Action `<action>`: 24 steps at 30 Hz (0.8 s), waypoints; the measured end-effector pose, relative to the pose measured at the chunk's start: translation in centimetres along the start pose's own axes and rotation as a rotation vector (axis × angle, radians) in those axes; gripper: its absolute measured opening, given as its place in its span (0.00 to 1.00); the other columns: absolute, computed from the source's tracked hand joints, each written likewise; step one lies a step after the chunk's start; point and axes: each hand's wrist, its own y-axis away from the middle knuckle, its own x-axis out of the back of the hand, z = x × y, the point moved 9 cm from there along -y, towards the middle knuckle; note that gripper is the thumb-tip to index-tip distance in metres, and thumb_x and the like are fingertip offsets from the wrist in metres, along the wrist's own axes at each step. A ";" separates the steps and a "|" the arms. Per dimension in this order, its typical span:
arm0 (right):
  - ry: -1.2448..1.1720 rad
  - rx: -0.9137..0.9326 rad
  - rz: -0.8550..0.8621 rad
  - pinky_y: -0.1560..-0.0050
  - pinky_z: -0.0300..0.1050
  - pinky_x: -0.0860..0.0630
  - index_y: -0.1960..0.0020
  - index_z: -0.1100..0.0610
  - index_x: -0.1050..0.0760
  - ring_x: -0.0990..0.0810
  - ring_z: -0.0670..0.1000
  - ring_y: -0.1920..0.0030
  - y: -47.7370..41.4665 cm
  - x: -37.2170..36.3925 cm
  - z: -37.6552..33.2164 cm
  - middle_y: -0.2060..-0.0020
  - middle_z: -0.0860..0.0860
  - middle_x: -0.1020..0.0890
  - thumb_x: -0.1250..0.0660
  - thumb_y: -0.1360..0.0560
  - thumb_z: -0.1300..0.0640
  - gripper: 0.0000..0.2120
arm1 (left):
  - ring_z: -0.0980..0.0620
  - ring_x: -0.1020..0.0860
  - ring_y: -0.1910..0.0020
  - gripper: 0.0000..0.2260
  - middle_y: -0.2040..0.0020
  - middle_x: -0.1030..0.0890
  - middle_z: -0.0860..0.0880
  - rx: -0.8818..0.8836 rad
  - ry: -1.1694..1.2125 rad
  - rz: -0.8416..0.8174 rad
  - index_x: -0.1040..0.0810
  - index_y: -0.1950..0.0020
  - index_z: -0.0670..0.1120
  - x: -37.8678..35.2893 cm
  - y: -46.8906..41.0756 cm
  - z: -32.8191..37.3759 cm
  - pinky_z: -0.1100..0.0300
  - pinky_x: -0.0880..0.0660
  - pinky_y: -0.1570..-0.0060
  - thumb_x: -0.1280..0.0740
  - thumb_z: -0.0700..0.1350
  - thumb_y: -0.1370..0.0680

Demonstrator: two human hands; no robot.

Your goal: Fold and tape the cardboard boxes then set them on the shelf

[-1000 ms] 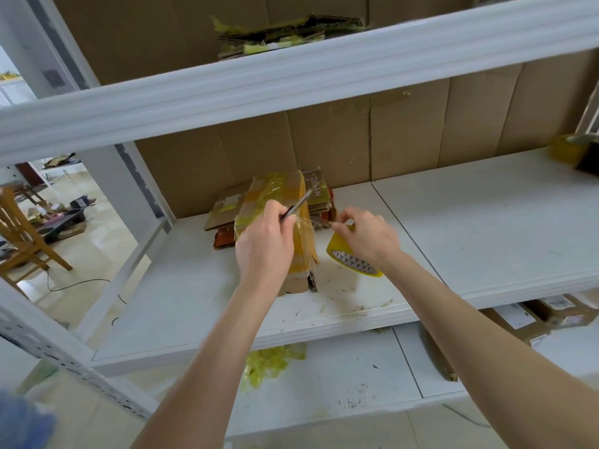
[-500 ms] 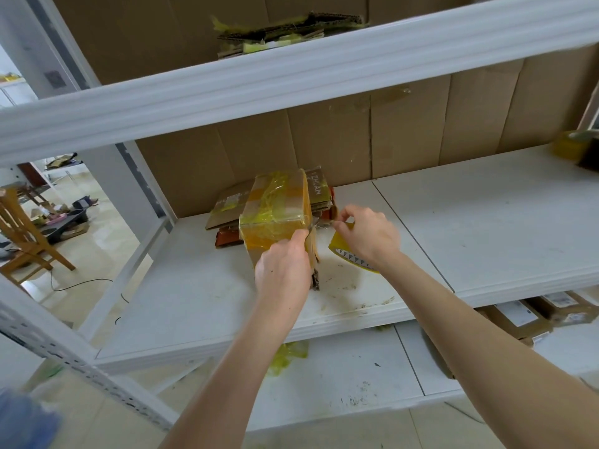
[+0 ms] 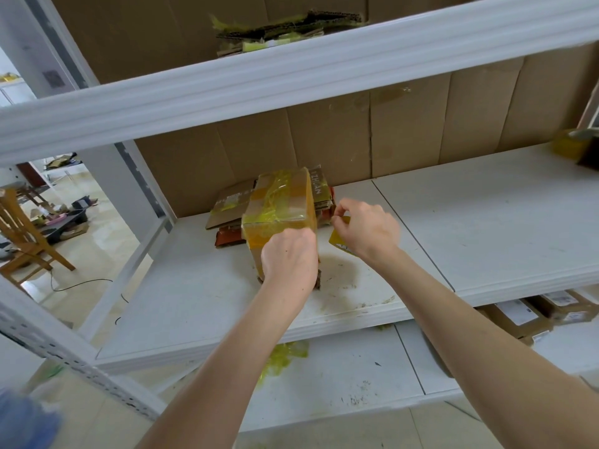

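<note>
A small cardboard box, wrapped in yellowish tape, stands on the white shelf board in front of a pile of flat cardboard. My left hand is curled in a fist against the box's near face at its right edge. The thin metal tool it held in the earlier frames is hidden inside the fist. My right hand is just right of the box and grips a yellow tape dispenser, thumb and forefinger pinched near the box's right side.
The white upper shelf beam crosses close overhead, with flat cardboard on it. A yellow tape roll sits far right. On the lower shelf lie crumpled yellow tape and labelled boxes. A wooden chair stands left.
My left hand slid from the box's top down its right edge to the near face, and the thin tool went out of sight. My right hand stayed beside the box with the dispenser.
</note>
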 end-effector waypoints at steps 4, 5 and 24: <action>-0.087 -0.033 0.050 0.70 0.41 0.39 0.58 0.45 0.30 0.28 0.54 0.63 -0.5 1.3 1.5 0.69 0.44 0.28 0.39 0.21 0.48 0.07 | 0.42 0.21 0.55 0.15 0.54 0.20 0.44 0.020 0.081 -0.095 0.21 0.41 0.46 -3.0 1.4 -0.8 0.55 0.29 0.64 0.40 0.34 0.23; -0.133 -0.060 0.035 0.69 0.42 0.39 0.58 0.45 0.29 0.28 0.53 0.61 -0.6 1.1 2.2 0.69 0.43 0.29 0.39 0.22 0.47 0.07 | 0.42 0.21 0.56 0.15 0.54 0.19 0.44 0.008 0.133 -0.041 0.22 0.39 0.47 -3.0 1.8 -0.7 0.55 0.29 0.65 0.41 0.36 0.22; -0.492 -0.344 0.002 0.62 0.45 0.25 0.59 0.46 0.26 0.26 0.45 0.63 -0.7 -6.9 4.0 0.64 0.37 0.27 0.33 0.24 0.47 0.06 | 0.41 0.26 0.50 0.17 0.41 0.27 0.36 0.538 0.765 0.074 0.27 0.32 0.42 -12.4 0.0 -19.9 0.57 0.33 0.54 0.45 0.36 0.19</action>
